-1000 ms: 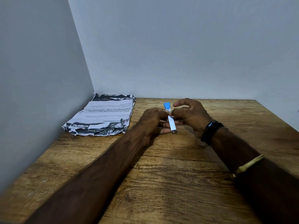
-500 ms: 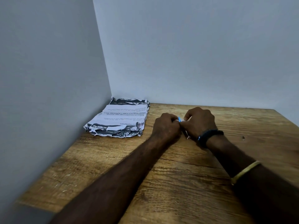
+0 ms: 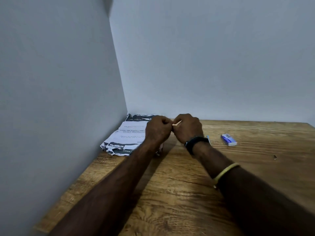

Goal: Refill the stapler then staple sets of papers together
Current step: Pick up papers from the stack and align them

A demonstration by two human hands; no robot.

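My left hand (image 3: 157, 129) and my right hand (image 3: 187, 127) meet fingertip to fingertip above the table's far left part. Both pinch a small pale strip (image 3: 177, 123) that pokes out between them; it is too small to tell what it is. Under my left wrist a whitish piece with a metal end (image 3: 159, 151) lies on the table, apparently the stapler, mostly hidden. A blue-and-white sliver (image 3: 208, 139) shows just behind my right wrist's black watch. The stack of crumpled printed papers (image 3: 125, 138) sits in the corner, partly behind my left hand.
A small blue-and-white box (image 3: 228, 140) lies on the wooden table (image 3: 179, 193) to the right of my hands. Grey walls close off the left side and the back. A small dark speck (image 3: 274, 157) lies at the right.
The view has swung left and up. The stapler has left my hands and my fingers now pinch a small pale strip. The blue-and-white box has come into view.
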